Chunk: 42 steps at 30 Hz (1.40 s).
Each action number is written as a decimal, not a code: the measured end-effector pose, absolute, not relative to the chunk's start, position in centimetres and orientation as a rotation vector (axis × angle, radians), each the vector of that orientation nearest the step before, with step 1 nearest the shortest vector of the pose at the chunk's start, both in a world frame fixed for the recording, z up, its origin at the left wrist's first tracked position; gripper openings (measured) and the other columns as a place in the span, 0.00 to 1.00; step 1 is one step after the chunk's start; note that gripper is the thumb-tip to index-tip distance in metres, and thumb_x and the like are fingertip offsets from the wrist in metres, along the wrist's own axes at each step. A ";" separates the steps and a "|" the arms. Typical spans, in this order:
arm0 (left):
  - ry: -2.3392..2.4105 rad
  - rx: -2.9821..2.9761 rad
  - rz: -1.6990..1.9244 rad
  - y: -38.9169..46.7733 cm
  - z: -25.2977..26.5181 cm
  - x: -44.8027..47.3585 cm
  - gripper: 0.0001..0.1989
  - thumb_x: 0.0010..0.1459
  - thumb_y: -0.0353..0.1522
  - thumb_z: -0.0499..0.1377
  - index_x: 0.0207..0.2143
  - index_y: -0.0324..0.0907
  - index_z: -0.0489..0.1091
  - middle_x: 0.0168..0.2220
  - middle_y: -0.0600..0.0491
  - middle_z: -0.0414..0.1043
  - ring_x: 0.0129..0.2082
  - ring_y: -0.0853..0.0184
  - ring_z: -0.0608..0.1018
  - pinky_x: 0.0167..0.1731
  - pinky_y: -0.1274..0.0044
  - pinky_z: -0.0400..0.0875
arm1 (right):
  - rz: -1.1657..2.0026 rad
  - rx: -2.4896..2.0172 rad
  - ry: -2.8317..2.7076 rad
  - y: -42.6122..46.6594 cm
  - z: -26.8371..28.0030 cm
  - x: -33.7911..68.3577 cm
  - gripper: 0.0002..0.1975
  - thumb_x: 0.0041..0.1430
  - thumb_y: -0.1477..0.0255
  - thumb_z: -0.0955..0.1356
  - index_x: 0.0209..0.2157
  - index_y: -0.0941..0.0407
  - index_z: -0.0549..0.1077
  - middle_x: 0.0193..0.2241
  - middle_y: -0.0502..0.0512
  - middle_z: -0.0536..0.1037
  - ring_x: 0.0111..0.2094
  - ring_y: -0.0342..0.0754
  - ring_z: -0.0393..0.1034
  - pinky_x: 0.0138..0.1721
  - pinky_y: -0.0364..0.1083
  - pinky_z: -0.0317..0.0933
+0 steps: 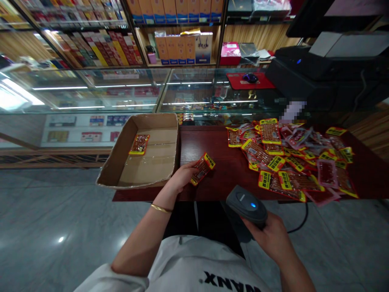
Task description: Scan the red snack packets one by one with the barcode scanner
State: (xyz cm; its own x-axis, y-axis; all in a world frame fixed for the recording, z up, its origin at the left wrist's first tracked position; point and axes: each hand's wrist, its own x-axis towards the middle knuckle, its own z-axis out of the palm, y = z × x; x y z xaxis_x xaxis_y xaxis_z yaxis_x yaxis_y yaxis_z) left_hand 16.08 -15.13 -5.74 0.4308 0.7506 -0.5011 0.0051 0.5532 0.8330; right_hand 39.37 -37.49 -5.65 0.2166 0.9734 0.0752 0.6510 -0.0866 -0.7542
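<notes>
Between the fingers of my left hand (183,177) is a red and yellow snack packet (201,169), held just over the dark wooden table (212,146). My right hand (275,235) grips a black barcode scanner (247,207) with a lit blue light, its front end toward the table's near edge. To the left, an open cardboard box (152,170) has one similar packet (139,144) lying in it. A loose heap of snack packets (291,162) covers the right part of the table, some with clear or pinkish wrapping.
Behind the table runs a glass display counter (127,89). A mouse (250,78) lies on a red mat (234,81) there. Dark checkout equipment (322,77) stands at the back right. Stocked shelves (179,48) line the wall. A cable (304,221) hangs by my right hand.
</notes>
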 end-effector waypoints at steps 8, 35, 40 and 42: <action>1.048 0.862 0.542 -14.9 -5.6 16.4 0.29 0.45 0.26 0.62 0.53 0.43 0.80 0.41 0.49 0.84 0.36 0.61 0.83 0.36 0.74 0.74 | 0.635 -1.813 -1.559 -37.4 -6.0 39.5 0.12 0.61 0.63 0.70 0.39 0.55 0.83 0.36 0.57 0.88 0.37 0.57 0.85 0.38 0.48 0.77; 0.713 0.991 0.529 -12.4 1.0 31.8 0.10 0.50 0.25 0.65 0.38 0.38 0.77 0.33 0.49 0.81 0.28 0.67 0.80 0.32 0.77 0.75 | 0.635 -1.854 -1.249 -38.4 -7.0 40.3 0.12 0.61 0.66 0.71 0.44 0.55 0.82 0.38 0.57 0.88 0.38 0.57 0.83 0.43 0.50 0.75; 0.627 1.018 0.425 -10.1 3.9 43.2 0.10 0.56 0.24 0.58 0.39 0.36 0.76 0.35 0.46 0.81 0.33 0.67 0.80 0.39 0.74 0.78 | 0.628 -1.814 -1.246 -39.1 -7.4 40.6 0.09 0.61 0.67 0.71 0.39 0.55 0.82 0.36 0.56 0.87 0.35 0.55 0.82 0.39 0.47 0.75; 0.632 1.120 0.403 -9.8 4.4 44.9 0.09 0.57 0.26 0.59 0.40 0.36 0.77 0.36 0.46 0.81 0.35 0.67 0.80 0.41 0.73 0.78 | 0.619 -1.810 -1.235 -39.1 -7.4 40.8 0.10 0.61 0.66 0.71 0.39 0.55 0.82 0.35 0.56 0.87 0.35 0.54 0.83 0.38 0.46 0.75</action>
